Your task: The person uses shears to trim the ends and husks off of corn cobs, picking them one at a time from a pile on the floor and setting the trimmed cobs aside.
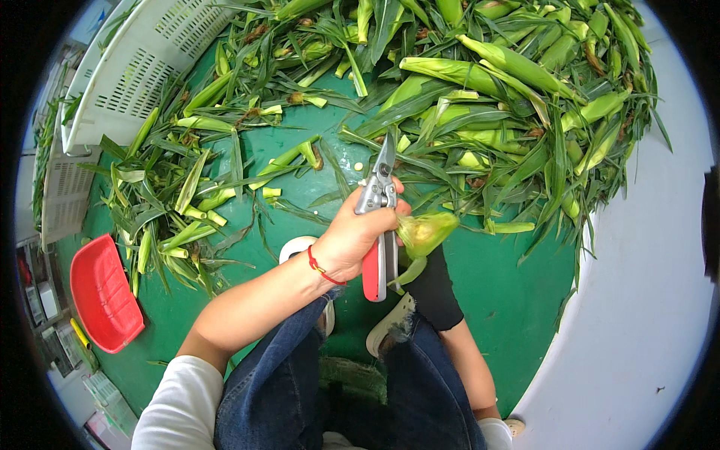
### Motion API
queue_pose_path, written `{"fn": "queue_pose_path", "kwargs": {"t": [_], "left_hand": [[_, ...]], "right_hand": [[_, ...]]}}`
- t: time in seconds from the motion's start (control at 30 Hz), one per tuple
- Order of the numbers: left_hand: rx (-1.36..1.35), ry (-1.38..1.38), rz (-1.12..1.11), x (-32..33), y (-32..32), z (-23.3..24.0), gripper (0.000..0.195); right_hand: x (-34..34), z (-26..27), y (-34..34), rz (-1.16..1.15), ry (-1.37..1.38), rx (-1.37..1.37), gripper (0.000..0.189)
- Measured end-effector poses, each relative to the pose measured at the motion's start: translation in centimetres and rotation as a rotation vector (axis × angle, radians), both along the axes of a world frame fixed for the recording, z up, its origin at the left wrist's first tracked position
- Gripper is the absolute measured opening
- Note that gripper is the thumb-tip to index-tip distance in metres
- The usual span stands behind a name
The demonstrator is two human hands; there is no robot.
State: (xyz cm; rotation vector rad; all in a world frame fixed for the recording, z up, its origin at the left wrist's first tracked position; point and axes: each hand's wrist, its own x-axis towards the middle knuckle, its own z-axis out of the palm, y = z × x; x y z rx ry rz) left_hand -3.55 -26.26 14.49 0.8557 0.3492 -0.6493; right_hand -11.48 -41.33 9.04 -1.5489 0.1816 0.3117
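My left hand [363,230], bare with a red cord at the wrist, grips pruning shears [383,197]. Their metal blades point away from me, and the red handle hangs below my fist. Close beside it on the right is an ear of corn [430,233] in light green husk, with a pale, frayed end towards the shears. My right hand [432,289], in a black glove or sleeve, holds this ear from below. Its fingers are mostly hidden behind the ear and the shears. A strip of husk [410,274] dangles under the ear.
A large heap of unhusked corn ears [506,84] covers the green floor [495,292] ahead and right, against a pale wall [641,315]. Cut stalks and leaves [169,197] lie left. White slotted crates [140,73] and a red dustpan [107,298] stand beyond them.
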Motion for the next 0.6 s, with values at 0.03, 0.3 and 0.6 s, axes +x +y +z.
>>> {"fn": "queue_pose_path", "kwargs": {"t": [0.03, 0.3, 0.6], "left_hand": [[-0.092, 0.06, 0.023, 0.1, -0.1, 0.5, 0.043], [-0.528, 0.073, 0.0, -0.7, 0.7, 1.8, 0.045], [0.121, -0.224, -0.262, 0.8, 1.3, 1.2, 0.048]], "right_hand": [[0.0, -0.2, -0.1, 0.012, 0.056, 0.124, 0.061], [-0.9, 2.6, 0.2, 0.094, 0.027, 0.216, 0.039], [-0.4, 1.2, -1.7, -0.312, 0.192, 0.393, 0.065]]}}
